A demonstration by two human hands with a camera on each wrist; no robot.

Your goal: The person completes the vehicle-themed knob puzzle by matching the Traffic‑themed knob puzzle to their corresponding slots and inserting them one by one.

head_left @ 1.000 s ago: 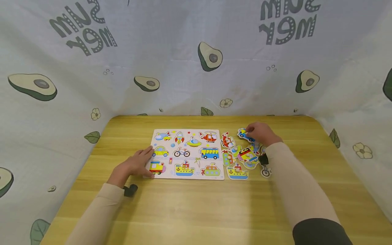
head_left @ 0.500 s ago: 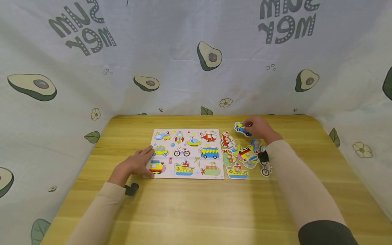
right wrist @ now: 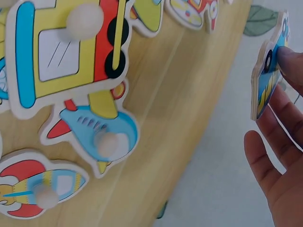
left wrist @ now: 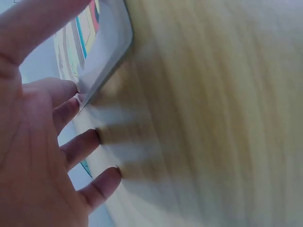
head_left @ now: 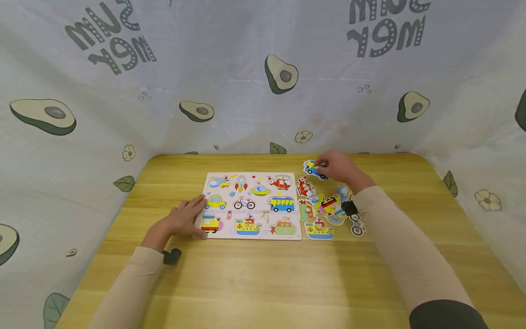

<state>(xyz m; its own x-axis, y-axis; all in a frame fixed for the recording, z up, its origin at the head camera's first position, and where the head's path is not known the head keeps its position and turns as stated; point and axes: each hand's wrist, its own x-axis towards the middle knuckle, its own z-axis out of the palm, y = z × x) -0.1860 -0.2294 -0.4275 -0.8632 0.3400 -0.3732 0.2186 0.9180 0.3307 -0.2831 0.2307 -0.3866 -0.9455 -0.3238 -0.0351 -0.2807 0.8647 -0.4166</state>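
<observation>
My right hand (head_left: 339,170) pinches a blue and yellow bus puzzle piece (head_left: 311,168), raised over the back of the table. In the right wrist view the bus piece (right wrist: 270,71) stands edge-on between thumb and fingers. My left hand (head_left: 179,220) rests with spread fingers at the left edge of a white vehicle puzzle board (head_left: 228,230); its thumb touches the near-left corner. The left wrist view shows that board's corner (left wrist: 106,52) beside the fingers. Printed pictures, among them a bus (head_left: 281,204) at the right of the middle row, cover the board.
Right of the board lies a loose heap of knobbed pieces: a helicopter (head_left: 306,187), a ship (head_left: 319,230), a submarine (head_left: 305,211), a train (right wrist: 57,52), an airplane (right wrist: 102,130), a rocket (right wrist: 42,184) and a bicycle (head_left: 357,227). A patterned curtain (head_left: 238,59) hangs behind the wooden table (head_left: 246,283).
My right hand has moved left and toward the table's back, carrying the bus piece away from above the heap. My left hand has stayed at the board's edge.
</observation>
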